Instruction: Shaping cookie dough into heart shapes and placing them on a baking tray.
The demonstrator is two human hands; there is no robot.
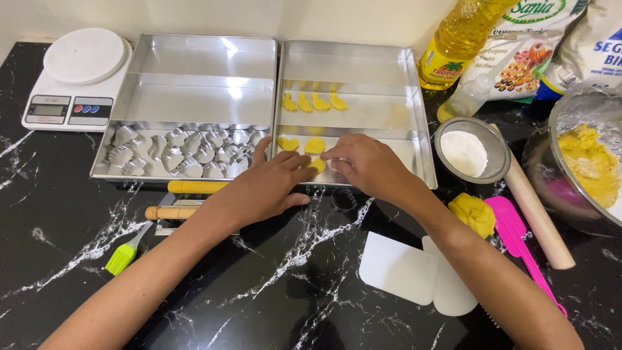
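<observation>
1. Left hand and right hand: fingertips pinching a yellow dough shape, lying at the right tray's near edge.
2. Handling (judged): lowering it flat, clear of neighbouring shapes, is keeping outlines clean.

On the desk, two trays side by side at twelve o'clock: left tray holding metal cutters along its near edge, right tray carrying dough shapes mid-tray and more at its near edge under both hands. Scale at ten o'clock, brush at eight, two scrapers at five. At three o'clock, sieve, rolling pin, dough lump, spatula, bowl; oil bottle and bags at one o'clock.
</observation>
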